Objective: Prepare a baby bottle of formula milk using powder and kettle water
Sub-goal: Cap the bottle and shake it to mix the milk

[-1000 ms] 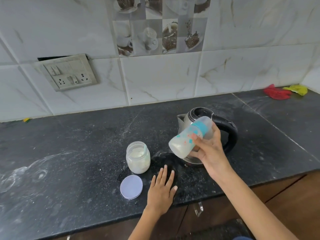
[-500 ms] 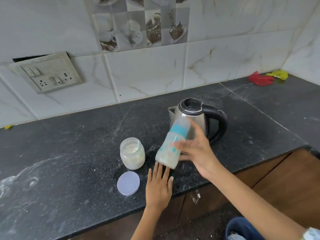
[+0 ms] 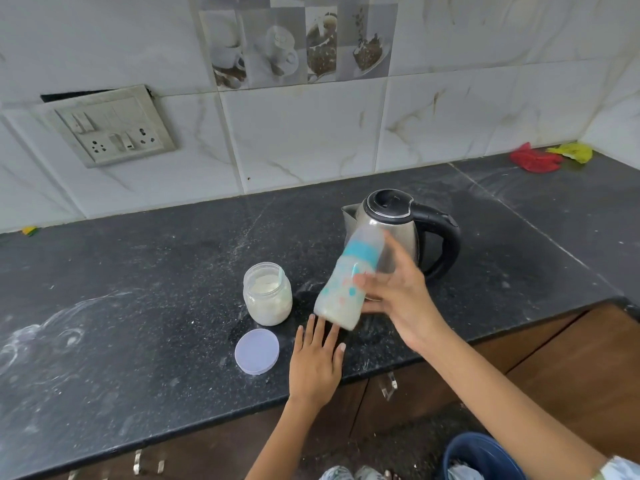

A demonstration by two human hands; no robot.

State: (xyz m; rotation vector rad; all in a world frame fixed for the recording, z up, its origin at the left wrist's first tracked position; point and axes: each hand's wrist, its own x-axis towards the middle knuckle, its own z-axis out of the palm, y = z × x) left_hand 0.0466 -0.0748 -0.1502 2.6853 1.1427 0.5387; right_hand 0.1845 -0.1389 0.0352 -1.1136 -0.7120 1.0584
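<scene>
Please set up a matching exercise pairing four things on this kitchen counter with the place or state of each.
Things:
1. baby bottle
2. powder jar
3. jar lid
4. kettle

States:
A. lies flat on the counter, off its jar
B. stands behind the bottle, lid closed
C. held tilted in the right hand
D. stands open, powder inside

Pairs: 1-C, 2-D, 3-A, 4-B

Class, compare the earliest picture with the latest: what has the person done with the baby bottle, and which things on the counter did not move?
The right hand still grips the baby bottle but has swung it from nearly level to steeply tilted, base down near the left hand, cap toward the kettle. The left hand stays flat on the counter. The powder jar, its lid and the kettle kept their places.
</scene>
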